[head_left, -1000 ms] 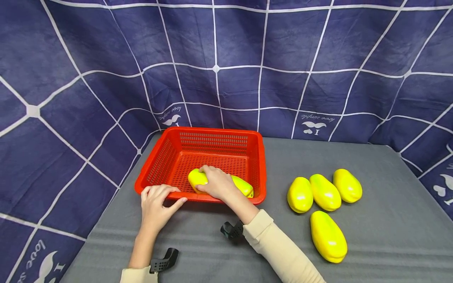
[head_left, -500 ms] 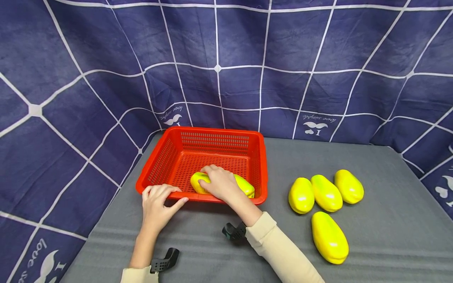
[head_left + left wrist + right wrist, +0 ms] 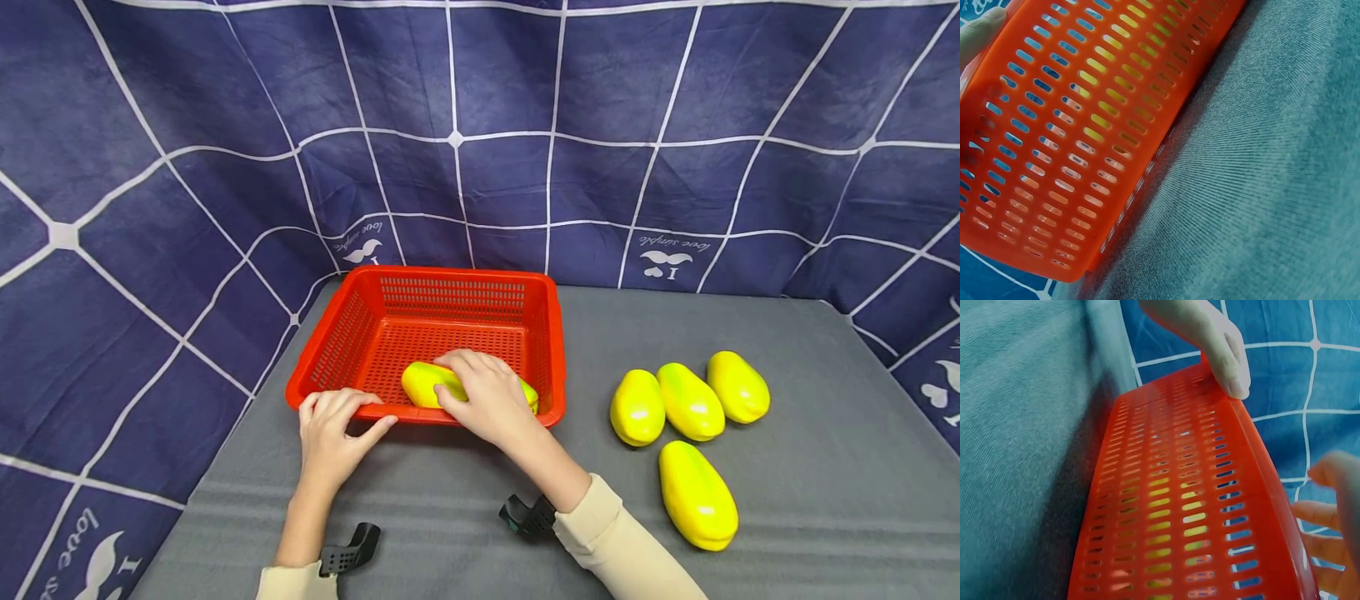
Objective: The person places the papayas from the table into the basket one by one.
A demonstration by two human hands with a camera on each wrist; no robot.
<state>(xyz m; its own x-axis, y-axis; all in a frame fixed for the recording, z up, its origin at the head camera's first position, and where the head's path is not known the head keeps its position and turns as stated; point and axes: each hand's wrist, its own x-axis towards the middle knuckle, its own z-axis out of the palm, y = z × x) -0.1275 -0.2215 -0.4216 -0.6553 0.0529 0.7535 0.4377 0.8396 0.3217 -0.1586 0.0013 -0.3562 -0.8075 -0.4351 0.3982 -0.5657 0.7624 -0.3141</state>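
In the head view my left hand (image 3: pixel 335 437) grips the near rim of the red basket (image 3: pixel 420 414) toward its left corner, fingers over the edge and thumb outside. My right hand (image 3: pixel 487 396) is above the near side inside the basket, over a yellow-green papaya (image 3: pixel 422 383). Its fingers look spread and loose, and in the right wrist view they show above the rim. A yellow-green end also shows right of that hand; whether it is the same papaya or a second one is hidden. Through the slots the left wrist view shows yellow fruit.
Right of the basket, several papayas (image 3: pixel 690 402) lie on the grey cloth (image 3: pixel 600 333), one papaya (image 3: pixel 697 496) closer to the front. A blue curtain (image 3: pixel 517 183) with white lines hangs behind and at the left.
My right hand has slid right and a little back along the fruit, uncovering more of the papaya's left part. My left hand stays on the rim, and the basket has not moved.
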